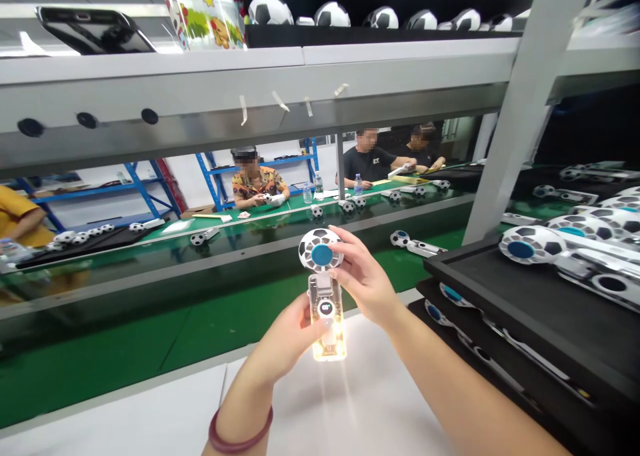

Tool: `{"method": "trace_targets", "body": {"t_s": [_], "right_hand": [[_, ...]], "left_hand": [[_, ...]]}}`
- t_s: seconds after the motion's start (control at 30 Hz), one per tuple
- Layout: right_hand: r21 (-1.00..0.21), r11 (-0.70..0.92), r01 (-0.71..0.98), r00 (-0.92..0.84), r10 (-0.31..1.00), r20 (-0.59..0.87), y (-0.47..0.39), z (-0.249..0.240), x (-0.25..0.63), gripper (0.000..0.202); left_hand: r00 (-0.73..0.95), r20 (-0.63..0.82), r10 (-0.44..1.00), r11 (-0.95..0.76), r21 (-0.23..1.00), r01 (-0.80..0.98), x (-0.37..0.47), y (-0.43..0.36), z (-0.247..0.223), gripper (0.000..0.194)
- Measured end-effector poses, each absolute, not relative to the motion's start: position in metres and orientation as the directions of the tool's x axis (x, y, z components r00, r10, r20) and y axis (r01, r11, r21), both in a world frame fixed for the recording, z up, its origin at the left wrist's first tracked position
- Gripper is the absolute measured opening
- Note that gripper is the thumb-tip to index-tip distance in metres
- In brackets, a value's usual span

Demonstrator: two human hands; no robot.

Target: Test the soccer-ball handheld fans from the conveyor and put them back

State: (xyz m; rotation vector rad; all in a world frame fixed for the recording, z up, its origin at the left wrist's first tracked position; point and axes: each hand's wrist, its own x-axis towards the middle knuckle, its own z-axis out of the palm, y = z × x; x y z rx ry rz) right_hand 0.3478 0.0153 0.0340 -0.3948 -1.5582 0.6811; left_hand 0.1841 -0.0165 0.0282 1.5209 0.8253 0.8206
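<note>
Above the white worktop I hold a handheld fan (327,287) with a soccer-ball-patterned head and a blue round centre. Its clear handle glows yellow at the lower end, and a small round display on it shows 100. My left hand (293,336) is closed round the handle from the left, thumb across the front below the display. On the right side of the head, my right hand (367,276) grips the rim, with its thumb near the joint between head and handle. The fan stands upright, facing me.
To the right are stacked black trays (465,274) with several similar fans (533,245). A green conveyor belt (200,296) carries more fans beyond the worktop (370,389). A shelf (300,76) crosses overhead, its grey post (515,129) on the right. Several co-workers (257,179) sit across the belt.
</note>
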Motion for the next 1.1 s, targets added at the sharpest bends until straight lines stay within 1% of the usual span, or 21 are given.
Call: {"method": "trace_targets", "body": {"t_s": [0.17, 0.33, 0.53, 0.7, 0.87, 1.1], "right_hand": [[-0.634, 0.764, -0.119, -0.095, 0.627, 0.773, 0.0151, 0.0346, 0.3479, 0.029], [-0.620, 0.778, -0.098, -0.094, 0.613, 0.784, 0.0138, 0.0363, 0.3485, 0.028], [-0.624, 0.775, -0.098, -0.094, 0.617, 0.782, 0.0137, 0.0368, 0.3499, 0.030], [-0.621, 0.782, -0.052, -0.087, 0.615, 0.783, 0.0133, 0.0377, 0.3506, 0.030], [-0.621, 0.783, -0.029, -0.087, 0.617, 0.782, 0.0116, 0.0399, 0.3504, 0.029], [-0.627, 0.778, -0.038, -0.087, 0.622, 0.778, 0.0149, 0.0366, 0.3503, 0.028]], "left_hand": [[0.504, 0.034, 0.863, -0.076, 0.995, 0.063, 0.1834, -0.0194, 0.0287, 0.027], [0.519, 0.017, 0.855, -0.062, 0.996, 0.070, 0.1847, -0.0198, 0.0307, 0.035], [0.505, 0.002, 0.863, -0.057, 0.994, 0.093, 0.1846, -0.0225, 0.0322, 0.039], [0.532, -0.050, 0.845, 0.008, 0.997, 0.081, 0.1828, -0.0228, 0.0334, 0.041], [0.534, -0.016, 0.846, -0.056, 0.991, 0.119, 0.1800, -0.0225, 0.0357, 0.042], [0.500, -0.023, 0.866, -0.064, 0.986, 0.156, 0.1800, -0.0238, 0.0371, 0.039]]}}
